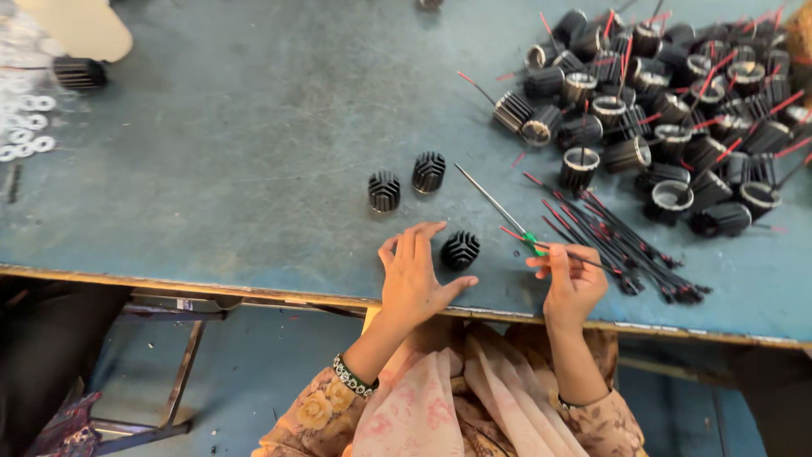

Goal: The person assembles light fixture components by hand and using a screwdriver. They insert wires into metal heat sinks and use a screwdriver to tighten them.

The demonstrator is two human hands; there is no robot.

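Left hand (pixel 414 275) lies flat and loose on the blue table (pixel 237 152), the black finned metal cylinder (pixel 460 250) just off at two o'clock. Right hand (pixel 571 275) pinches a thin green-handled screwdriver (pixel 501 210) pointing toward eleven o'clock.

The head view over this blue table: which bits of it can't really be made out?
- Right hand: how its fingers grip the thin wires is hidden by the hand itself.
- Pile of black finned cylinders: cut off by the top and right edges.
- White rings: cut off by the left edge and too small to tell apart.
- Pale object: cropped at the top-left corner.
- Left hand: its palm faces down, unseen.
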